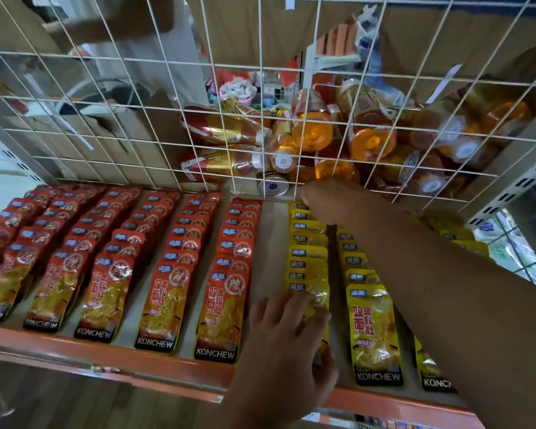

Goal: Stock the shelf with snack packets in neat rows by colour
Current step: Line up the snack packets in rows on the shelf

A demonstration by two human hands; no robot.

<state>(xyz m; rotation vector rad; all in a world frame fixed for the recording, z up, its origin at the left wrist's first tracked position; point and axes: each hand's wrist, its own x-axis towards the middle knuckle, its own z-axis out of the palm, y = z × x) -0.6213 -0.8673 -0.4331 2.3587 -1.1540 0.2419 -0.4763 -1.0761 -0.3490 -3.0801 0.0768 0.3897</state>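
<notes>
The shelf (270, 230) is bounded in front by an orange lip (112, 356) and behind by a white wire grid (155, 125), beyond which orange drink bottles (313, 131) are heaped. A bare strip of shelf is left open between the red snack packets (174, 292), laid in overlapping rows on the left, and the yellow snack packets (373, 329) on the right; narrower gaps are seen between the rows. The left hand (287, 335) is laid palm down, fingers spread and curled, on the front packet of the first yellow row (308, 258), pressing it rather than closing round it, so its grip is loose. The right hand (321, 201) is stretched across the shelf to the far end of that row, beside the grid; its grip is bunched, but whether a packet is pinched cannot be told. The packets are glossy, crinkled foil pouches with black bottom bands.
</notes>
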